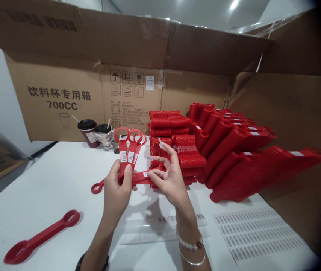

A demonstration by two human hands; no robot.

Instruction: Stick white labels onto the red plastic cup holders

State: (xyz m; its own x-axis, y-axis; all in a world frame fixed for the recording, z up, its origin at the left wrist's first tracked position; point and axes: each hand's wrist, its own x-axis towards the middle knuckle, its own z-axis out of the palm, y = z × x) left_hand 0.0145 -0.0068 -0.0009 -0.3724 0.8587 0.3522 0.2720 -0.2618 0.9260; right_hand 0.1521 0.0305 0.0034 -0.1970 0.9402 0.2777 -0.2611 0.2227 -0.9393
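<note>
My left hand (pixel 118 190) is closed around a fan of several red plastic ring-ended tools (pixel 129 148), each bearing a small white barcode label, their rings pointing up. One more red tool (pixel 112 180) lies crosswise in the same grip, its ring end sticking out to the left. My right hand (pixel 167 173) pinches the right end of that crosswise tool with thumb and forefinger, right where a small white label (pixel 146 174) sits, and the other fingers are spread. Another loose red tool (pixel 40 236) rests on the white table (pixel 50 180) at the lower left.
Stacks of red tools (pixel 174 141) and long rows of them (pixel 233 150) stand behind and right of my hands. A sheet of barcode labels (pixel 259 233) lies at lower right, used backing strips (pixel 152 229) near my wrists. Two lidded drink cups (pixel 88 131) and large cardboard boxes (pixel 64 98) stand behind.
</note>
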